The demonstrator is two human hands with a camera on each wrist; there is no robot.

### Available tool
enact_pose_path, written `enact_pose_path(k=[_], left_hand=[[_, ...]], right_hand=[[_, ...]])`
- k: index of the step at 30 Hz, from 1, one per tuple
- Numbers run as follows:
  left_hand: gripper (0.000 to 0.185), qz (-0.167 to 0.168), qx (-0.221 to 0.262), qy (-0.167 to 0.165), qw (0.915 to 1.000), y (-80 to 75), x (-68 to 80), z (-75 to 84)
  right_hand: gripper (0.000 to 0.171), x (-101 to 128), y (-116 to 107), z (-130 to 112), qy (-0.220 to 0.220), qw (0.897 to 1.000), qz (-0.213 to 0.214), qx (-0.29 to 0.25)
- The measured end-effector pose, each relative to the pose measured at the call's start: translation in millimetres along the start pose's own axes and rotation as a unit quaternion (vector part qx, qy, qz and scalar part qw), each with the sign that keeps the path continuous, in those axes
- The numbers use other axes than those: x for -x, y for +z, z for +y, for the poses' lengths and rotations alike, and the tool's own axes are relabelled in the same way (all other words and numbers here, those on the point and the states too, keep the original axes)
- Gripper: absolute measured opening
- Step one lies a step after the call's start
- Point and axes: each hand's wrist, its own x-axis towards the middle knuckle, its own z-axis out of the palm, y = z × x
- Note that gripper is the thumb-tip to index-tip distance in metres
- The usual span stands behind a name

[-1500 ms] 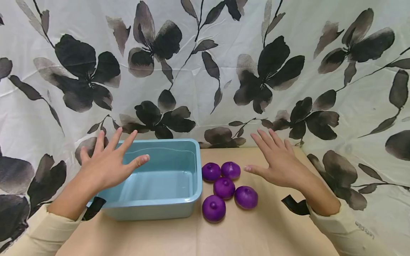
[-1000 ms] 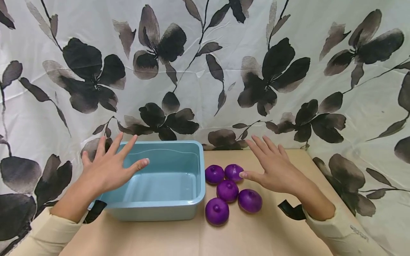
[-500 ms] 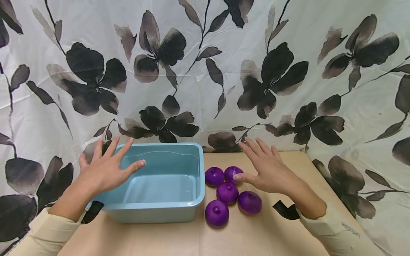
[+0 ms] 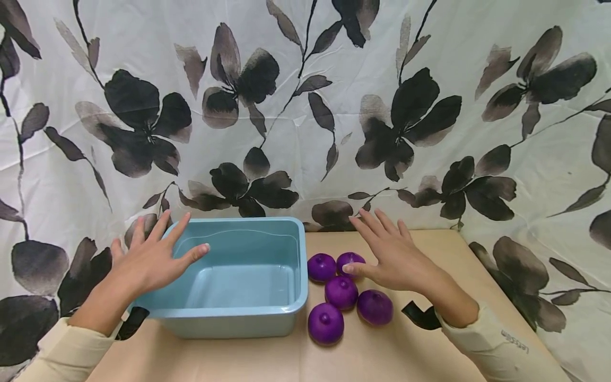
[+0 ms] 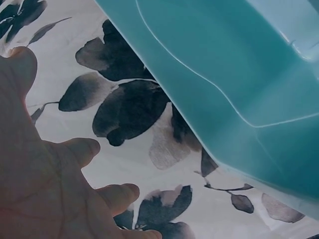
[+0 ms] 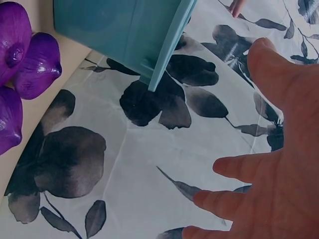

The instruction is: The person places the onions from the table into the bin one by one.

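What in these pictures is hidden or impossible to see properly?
- Head view: the right hand covers part of the rear purple onion; whether the thumb touches it is unclear.
- Head view: the left hand hides the blue tub's left rim; contact cannot be judged.
- Right wrist view: the onions are cut off by the left edge.
- Left wrist view: only a corner of the tub shows.

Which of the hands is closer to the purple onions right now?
Right. The right hand hovers open beside the purple onions, its thumb over the far right one. The left hand is on the other side, over the left end of the blue tub.
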Motion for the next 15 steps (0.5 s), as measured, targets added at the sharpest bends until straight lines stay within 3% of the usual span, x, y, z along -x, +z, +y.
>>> enact_pose_path(k=[15], left_hand=[[0.107, -0.015, 0.018, -0.024, 0.9994, 7.6, -5.4, -23.9]], right_hand=[[0.097, 2.1, 10.7, 6.7, 0.005, 1.000, 0.003, 0.013]])
